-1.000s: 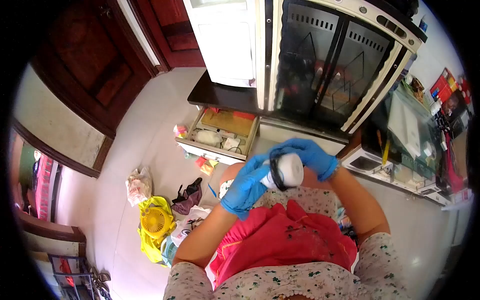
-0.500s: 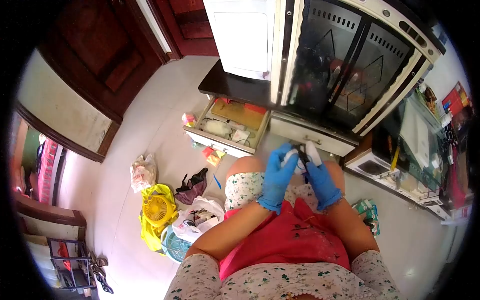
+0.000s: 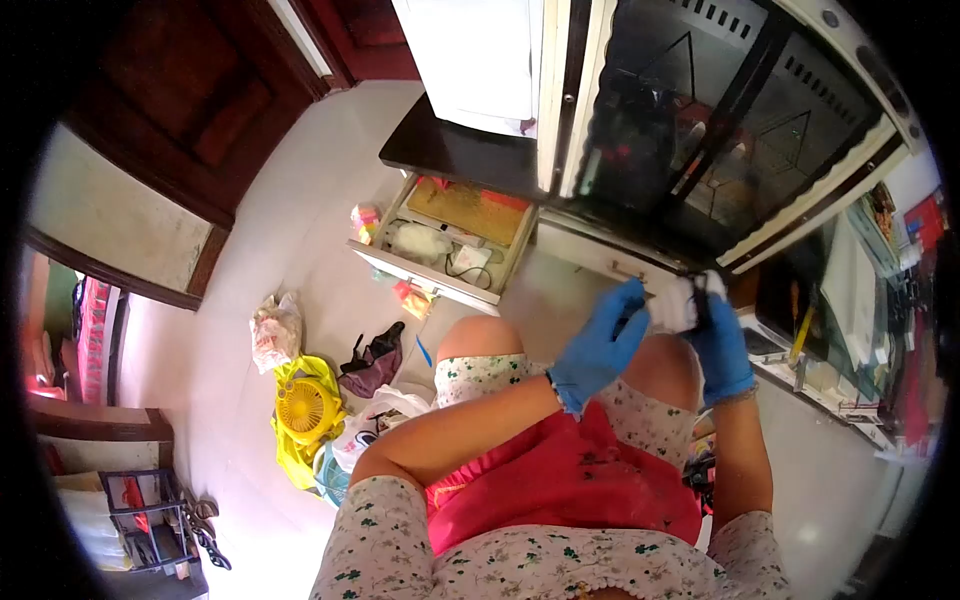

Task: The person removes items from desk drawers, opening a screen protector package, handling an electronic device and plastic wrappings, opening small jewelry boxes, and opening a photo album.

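A person in blue gloves is working to the right of an open drawer (image 3: 425, 273), and the white object (image 3: 672, 306) in play is sitting out beyond that drawer's right side, up in the air over the person's knee. The right hand (image 3: 724, 350) is gripping this object from its far side, with fingers closing around it and a black cord (image 3: 706, 292) lying across it beside them. The left hand (image 3: 603, 345), nearer the drawer, is reaching up to the object's near end with its fingers partly bent; the view is small and blurred there, so one cannot tell whether it is pinching the object or only hovering just beside it.

Inside the drawer, a brown board (image 3: 462, 213) is lying toward the back, while a white bundle (image 3: 420, 243) and a thin cable (image 3: 482, 274) are resting nearer the front. A closed drawer (image 3: 590, 250) is standing directly to the right of the open one. On the floor below the drawer's front, an orange-and-yellow packet (image 3: 414, 299) is lying close by, and a dark purple cloth (image 3: 376, 366) is spreading farther down. Below and to the left of the drawer, a crumpled plastic bag (image 3: 276, 333) is resting above a round yellow fan (image 3: 308, 408).
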Tool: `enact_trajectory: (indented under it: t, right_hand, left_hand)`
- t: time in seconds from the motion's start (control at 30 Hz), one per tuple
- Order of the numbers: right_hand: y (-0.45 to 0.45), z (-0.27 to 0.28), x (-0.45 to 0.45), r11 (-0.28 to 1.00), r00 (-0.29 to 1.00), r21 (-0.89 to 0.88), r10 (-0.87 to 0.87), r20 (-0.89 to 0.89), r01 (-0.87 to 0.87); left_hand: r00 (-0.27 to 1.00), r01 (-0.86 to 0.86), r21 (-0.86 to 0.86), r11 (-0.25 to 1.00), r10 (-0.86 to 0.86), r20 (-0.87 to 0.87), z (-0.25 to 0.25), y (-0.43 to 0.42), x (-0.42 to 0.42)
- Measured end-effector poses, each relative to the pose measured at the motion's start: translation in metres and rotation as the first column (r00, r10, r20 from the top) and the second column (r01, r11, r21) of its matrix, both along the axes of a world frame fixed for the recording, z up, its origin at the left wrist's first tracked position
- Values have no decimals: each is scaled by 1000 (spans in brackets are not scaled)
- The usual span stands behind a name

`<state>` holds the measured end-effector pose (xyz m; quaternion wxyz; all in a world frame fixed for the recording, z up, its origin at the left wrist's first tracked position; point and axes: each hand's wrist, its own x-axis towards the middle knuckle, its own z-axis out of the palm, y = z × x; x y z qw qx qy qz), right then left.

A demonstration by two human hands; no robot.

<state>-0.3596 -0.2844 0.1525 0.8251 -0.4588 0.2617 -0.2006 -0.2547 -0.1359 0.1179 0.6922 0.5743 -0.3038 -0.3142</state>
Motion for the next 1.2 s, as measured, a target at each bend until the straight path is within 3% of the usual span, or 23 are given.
enact_trajectory:
  t: [0.03,0.07,0.1,0.13,0.2,0.23,0.3,0.37,0.47,0.53,0.57,0.63,0.67,0.83,0.87,0.9,0.97,1.0,1.07,1.1,1.13,1.17,1.2]
  right_hand:
    - [-15,-3,0,989,995,120,-95,34,91]
    - [-24,-10,-1,989,995,146,-21,102,6]
    - [-50,-25,-9,976,993,197,-106,56,93]
    - [-61,-27,-9,965,985,211,-167,34,156]
    - [-75,-41,-3,904,951,327,-306,41,277]
    - [-85,-50,-4,900,950,329,-310,26,285]
    - [-93,-67,-7,864,952,430,-303,33,260]
    - [-99,-82,-8,790,934,541,-356,22,288]
    - [-100,-102,-11,824,941,476,-338,-23,307]
    - [-90,-98,0,830,944,458,-320,-77,319]
    - [-90,-105,2,830,961,491,-268,-62,263]
    - [-95,-103,3,825,951,483,-305,-55,293]
    - [-92,-105,4,817,938,476,-342,-53,325]
    - [-96,-106,5,772,934,551,-356,-39,317]
    - [-94,-104,6,788,935,527,-351,-39,318]
    - [-93,-103,8,804,937,502,-348,-39,319]
    - [-90,-104,13,810,941,502,-336,-26,303]
    - [-90,-104,17,819,945,495,-326,-12,289]
    - [-101,-112,6,819,938,480,-346,-21,313]
    - [-102,-127,16,812,951,517,-308,-13,270]
    - [-106,-135,21,829,959,488,-274,-72,274]
    - [-105,-132,28,837,962,477,-262,-82,269]
    - [-103,-128,34,845,964,466,-250,-93,263]
  left_hand:
    - [998,50,68,996,-52,20,-12,-9,4]
    - [999,18,21,1000,-19,28,-21,-13,2]
    - [998,60,5,998,-60,1,-36,-30,9]
    - [858,327,251,911,-398,324,-51,-43,32]
    - [509,445,531,722,-691,513,-84,-61,60]
    - [401,292,677,675,-729,555,-108,-71,68]
    - [298,105,788,606,-775,557,-118,-89,84]
    - [309,68,953,296,-914,262,-104,-120,91]
    - [362,-3,869,494,-810,462,-175,-154,78]
    - [622,120,937,328,-760,186,-200,-167,85]
    - [635,125,940,317,-754,170,-222,-168,85]
    - [767,8,842,540,-544,341,-242,-170,79]
    - [772,13,848,530,-544,328,-250,-165,77]
    - [490,-10,832,554,-723,487,-249,-173,75]
    - [491,-10,832,555,-722,487,-234,-168,75]
    - [507,8,902,431,-779,368,-208,-160,74]
    - [522,26,956,291,-820,236,-209,-152,57]
    - [857,-185,938,293,-419,300,-241,-161,34]
    - [947,-320,914,250,58,316,-252,-173,-1]
    - [979,-115,846,521,-85,185,-253,-139,20]
    - [972,18,767,642,-191,138,-249,-129,25]
    - [951,170,659,732,-297,84,-244,-118,30]
    - [860,130,737,664,-445,249,-234,-109,35]
